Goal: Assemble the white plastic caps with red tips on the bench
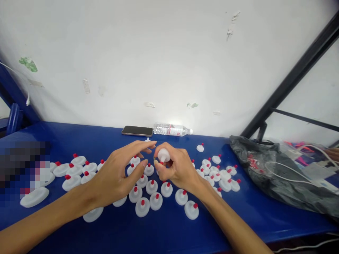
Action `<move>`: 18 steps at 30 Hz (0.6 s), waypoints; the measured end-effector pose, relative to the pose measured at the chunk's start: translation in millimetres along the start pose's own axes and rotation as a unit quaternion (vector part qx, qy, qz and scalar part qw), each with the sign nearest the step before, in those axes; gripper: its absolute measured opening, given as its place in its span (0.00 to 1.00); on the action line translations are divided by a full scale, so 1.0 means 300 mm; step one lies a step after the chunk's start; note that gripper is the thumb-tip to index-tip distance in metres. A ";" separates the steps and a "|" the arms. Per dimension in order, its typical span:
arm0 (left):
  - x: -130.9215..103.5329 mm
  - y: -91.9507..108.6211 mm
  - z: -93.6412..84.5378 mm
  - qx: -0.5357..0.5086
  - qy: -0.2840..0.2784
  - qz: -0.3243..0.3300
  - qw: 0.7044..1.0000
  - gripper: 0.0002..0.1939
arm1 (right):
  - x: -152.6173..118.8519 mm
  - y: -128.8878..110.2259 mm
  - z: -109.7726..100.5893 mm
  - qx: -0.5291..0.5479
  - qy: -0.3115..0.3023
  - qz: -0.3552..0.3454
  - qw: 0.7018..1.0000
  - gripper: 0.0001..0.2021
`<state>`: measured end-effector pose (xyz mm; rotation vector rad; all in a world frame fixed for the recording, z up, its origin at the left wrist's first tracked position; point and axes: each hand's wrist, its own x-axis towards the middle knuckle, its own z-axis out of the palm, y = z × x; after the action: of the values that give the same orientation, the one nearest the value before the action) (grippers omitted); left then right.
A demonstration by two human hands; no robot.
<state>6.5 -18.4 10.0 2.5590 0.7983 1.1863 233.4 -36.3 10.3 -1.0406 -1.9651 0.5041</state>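
Observation:
My right hand (177, 168) grips a white plastic cap (164, 155) above the blue table (159, 229). My left hand (120, 173) is beside it with fingers spread, fingertips close to the held cap, and I cannot tell if they touch it. Below both hands stand several white caps with red tips (143, 206). More of them lie at the left (71, 181) and at the right (225, 174). A few plain white caps without red tips (34, 197) rest at the left.
A phone (137, 131) and a lying water bottle (171, 129) sit by the white wall. A dark plastic bag (265, 169) with white cables covers the table's right end. A black metal frame (291, 81) rises at the right.

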 end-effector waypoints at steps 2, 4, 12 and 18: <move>-0.001 0.002 0.000 0.002 -0.002 -0.001 1.000 0.23 | 0.002 -0.001 -0.007 -0.004 0.002 0.008 1.000 0.05; 0.000 0.004 0.000 0.007 0.000 -0.012 1.000 0.23 | 0.005 0.001 -0.020 -0.006 0.016 0.018 1.000 0.07; 0.012 0.005 -0.006 0.025 -0.006 -0.001 1.000 0.14 | 0.026 0.066 -0.122 -0.043 0.085 0.108 0.990 0.15; 0.000 0.032 0.008 -0.001 -0.069 0.027 0.997 0.13 | 0.032 0.145 -0.147 -0.202 0.082 0.095 0.971 0.19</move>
<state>12.2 -26.4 12.3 2.6427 0.7006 1.0109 287.6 -4.7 11.3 -1.4863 -1.8700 0.1093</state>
